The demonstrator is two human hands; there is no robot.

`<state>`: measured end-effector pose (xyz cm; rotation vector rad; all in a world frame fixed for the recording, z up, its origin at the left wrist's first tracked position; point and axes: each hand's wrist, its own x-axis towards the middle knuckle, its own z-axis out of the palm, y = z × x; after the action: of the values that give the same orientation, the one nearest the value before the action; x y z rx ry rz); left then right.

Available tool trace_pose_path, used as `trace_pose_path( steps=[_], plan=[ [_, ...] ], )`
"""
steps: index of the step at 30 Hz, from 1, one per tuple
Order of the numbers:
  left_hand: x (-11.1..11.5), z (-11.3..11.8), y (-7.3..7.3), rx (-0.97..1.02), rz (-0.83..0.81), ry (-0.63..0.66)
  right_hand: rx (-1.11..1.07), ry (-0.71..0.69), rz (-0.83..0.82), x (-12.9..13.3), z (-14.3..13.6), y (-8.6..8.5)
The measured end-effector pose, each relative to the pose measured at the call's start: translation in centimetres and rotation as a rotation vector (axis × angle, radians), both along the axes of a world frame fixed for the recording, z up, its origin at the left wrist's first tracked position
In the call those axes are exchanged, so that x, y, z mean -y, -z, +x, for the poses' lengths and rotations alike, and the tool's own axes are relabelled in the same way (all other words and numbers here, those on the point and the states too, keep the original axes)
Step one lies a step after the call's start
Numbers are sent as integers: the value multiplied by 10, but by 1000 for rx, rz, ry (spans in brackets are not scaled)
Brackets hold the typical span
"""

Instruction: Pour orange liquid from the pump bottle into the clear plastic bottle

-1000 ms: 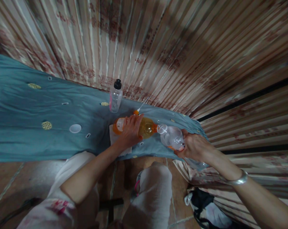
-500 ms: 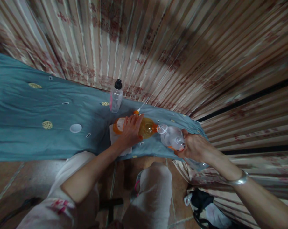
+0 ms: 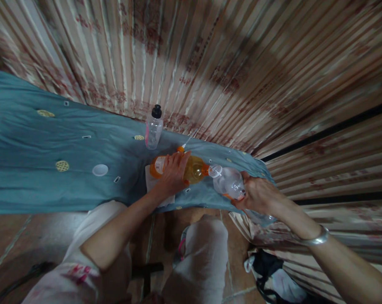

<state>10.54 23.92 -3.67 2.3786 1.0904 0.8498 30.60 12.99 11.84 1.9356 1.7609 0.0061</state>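
My left hand [image 3: 174,173] is closed around an orange-yellow bottle [image 3: 195,169] with a label, tilted on its side with its neck to the right. The neck meets the round mouth of a clear plastic bottle [image 3: 228,181], which my right hand [image 3: 257,192] grips around its body. That clear bottle also tilts, its base running down to the right behind my hand. Just behind my left hand is an orange-and-white pump top [image 3: 181,149] with a thin tube. A white cloth or tissue [image 3: 151,181] lies partly under the orange-yellow bottle.
A clear bottle with a black cap [image 3: 154,128] stands behind my left hand. On the blue patterned cloth [image 3: 26,135] lies a round white lid [image 3: 100,170]. A pleated curtain [image 3: 191,63] rises directly behind. Dark and white items [image 3: 273,274] sit at the lower right.
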Motion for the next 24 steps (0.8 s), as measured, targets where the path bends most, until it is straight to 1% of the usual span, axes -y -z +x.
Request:
trace_pose_path(
  steps=[7,13,24],
  plan=[
    [-1,1,1,-24,18,-7,-8,18,4,0,0,0],
    [0,0,0,-35,20,-12,-30,-7,13,1,2,1],
    [0,-1,-1,-28,-1,3,-1,6,-10,0,-2,-2]
  ],
)
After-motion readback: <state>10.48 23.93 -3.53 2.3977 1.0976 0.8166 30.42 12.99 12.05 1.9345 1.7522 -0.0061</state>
